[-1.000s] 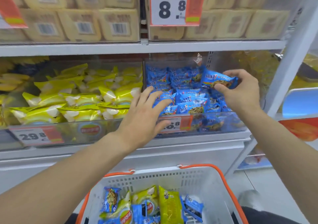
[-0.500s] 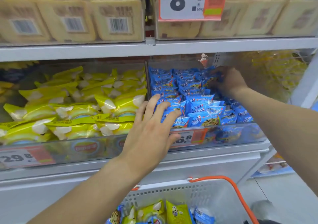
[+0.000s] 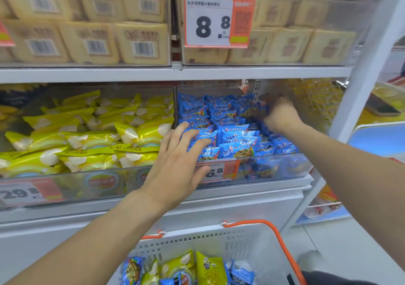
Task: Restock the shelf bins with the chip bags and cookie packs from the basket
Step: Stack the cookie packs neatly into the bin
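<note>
Two hands, the left hand (image 3: 175,170) and the right hand (image 3: 281,115). One basket (image 3: 252,241). Four clear shelf bins: two upper, two lower. Three price tags fully visible. Packs too many to count.

Glossy foil-like cookie packs (image 3: 230,131) and chip bags (image 3: 87,140) fill clear plastic bins (image 3: 274,170); perforated plastic basket (image 3: 219,238).

A price tag (image 3: 219,19) at 12 o'clock on the upper bin reads "8.8". At 9 o'clock, the tag (image 3: 30,192) on the chip bin reads "29.8". The cookie bin's tag (image 3: 221,172) shows "6.8", its start hidden by a hand. Packet print is too blurred to read.
</note>
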